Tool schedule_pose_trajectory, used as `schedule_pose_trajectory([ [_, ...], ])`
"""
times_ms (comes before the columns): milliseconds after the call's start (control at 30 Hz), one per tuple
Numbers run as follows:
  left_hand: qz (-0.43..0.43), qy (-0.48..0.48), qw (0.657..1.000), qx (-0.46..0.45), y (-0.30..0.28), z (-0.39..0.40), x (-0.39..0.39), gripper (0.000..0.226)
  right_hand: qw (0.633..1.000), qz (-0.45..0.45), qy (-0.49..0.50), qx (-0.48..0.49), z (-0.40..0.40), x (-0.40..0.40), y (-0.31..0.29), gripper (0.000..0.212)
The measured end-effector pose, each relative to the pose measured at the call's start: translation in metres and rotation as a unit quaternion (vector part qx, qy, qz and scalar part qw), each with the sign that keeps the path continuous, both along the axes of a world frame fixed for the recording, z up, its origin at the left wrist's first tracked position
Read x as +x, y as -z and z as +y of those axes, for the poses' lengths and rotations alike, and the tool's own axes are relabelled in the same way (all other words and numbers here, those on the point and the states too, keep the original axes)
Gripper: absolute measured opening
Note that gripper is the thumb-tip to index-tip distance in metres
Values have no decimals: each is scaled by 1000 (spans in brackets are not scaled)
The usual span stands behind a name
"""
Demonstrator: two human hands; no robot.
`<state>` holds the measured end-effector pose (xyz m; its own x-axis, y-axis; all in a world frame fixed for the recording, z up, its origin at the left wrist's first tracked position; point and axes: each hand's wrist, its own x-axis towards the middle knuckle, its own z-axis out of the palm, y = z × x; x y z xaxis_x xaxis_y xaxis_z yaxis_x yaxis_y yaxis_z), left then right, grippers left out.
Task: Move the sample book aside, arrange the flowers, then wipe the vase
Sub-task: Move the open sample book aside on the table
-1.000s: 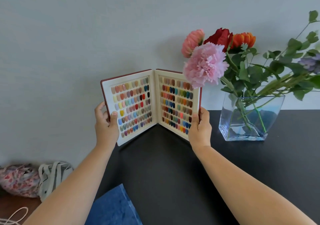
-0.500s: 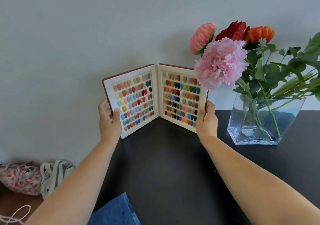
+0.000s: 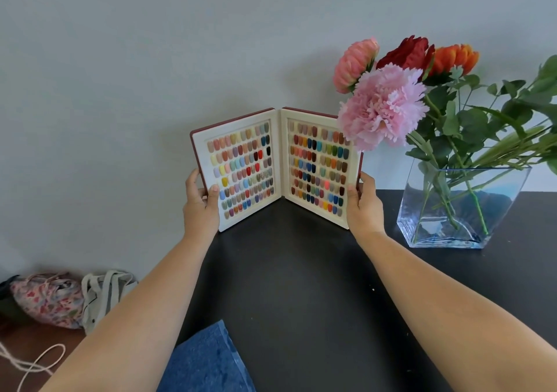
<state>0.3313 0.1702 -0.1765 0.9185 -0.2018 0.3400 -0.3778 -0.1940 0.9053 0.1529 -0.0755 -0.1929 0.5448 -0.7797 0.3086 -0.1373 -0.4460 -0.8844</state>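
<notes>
You have the red-covered sample book of coloured nail swatches (image 3: 276,168) standing open like a screen at the back of the black worktop (image 3: 301,286), close to the grey wall. Your left hand (image 3: 201,203) grips its left cover, thumb on the cream inner frame and fingers curled behind; your right hand (image 3: 363,205) grips the right cover the same way. Holding both outer edges keeps the two leaves at a steady angle, so the book should lift as one piece without folding shut.

The clear, slanted glass vase (image 3: 461,208) stands just beside the book on its right. The flowers (image 3: 388,90) lean left out of it, and the pale pink carnation overlaps the book's upper right corner in this view; I cannot tell whether they touch. Moving the book leftward, away from that bloom, looks safest. A blue cloth (image 3: 208,361) lies at the near edge, likely for the wiping.
</notes>
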Motion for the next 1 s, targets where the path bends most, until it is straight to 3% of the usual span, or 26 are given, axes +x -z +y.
schedule_pose_trajectory([
  [333,59,-39,997,-25,15,4,-15,58,998,41,-31,29,-12,-14,15,50],
  [533,-26,-111,993,-16,7,-5,-54,46,998,23,-54,28,-15,-37,23,59],
  [733,-64,-36,997,-20,-14,-37,-109,44,998,1,-58,27,-2,-77,11,57],
  [1000,-96,82,992,16,-36,-89,-165,30,996,-80,-32,-29,-13,-154,-15,35],
])
